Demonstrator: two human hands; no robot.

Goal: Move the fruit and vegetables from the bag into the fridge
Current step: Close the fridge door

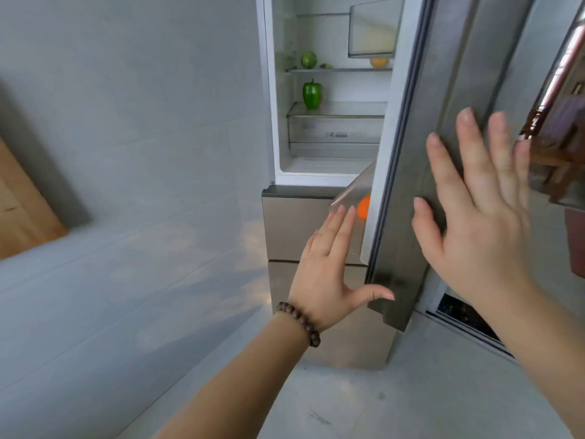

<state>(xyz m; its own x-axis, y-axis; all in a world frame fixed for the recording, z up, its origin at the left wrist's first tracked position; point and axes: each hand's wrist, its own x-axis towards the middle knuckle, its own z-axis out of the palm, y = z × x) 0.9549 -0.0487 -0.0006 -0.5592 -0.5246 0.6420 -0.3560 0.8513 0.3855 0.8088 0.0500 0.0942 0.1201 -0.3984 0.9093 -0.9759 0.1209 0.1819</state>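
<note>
The fridge (269,90) stands ahead with its steel door (421,153) swung partly across the opening. Inside, a green apple (308,59) and an orange fruit (379,62) rest on an upper shelf. A green bell pepper (312,94) stands on the shelf below. An orange item (364,208) sits in the lower door bin. My left hand (326,267) is flat and empty, its thumb at the door's lower edge. My right hand (481,210) presses flat on the door's outer face, fingers spread. No bag is in view.
Grey tiled wall (142,153) fills the left side, with a wooden board (22,210) leaning at far left. Two steel drawers (294,229) sit below the open compartment. A grey floor (380,407) lies underneath. A beaded bracelet (300,321) circles my left wrist.
</note>
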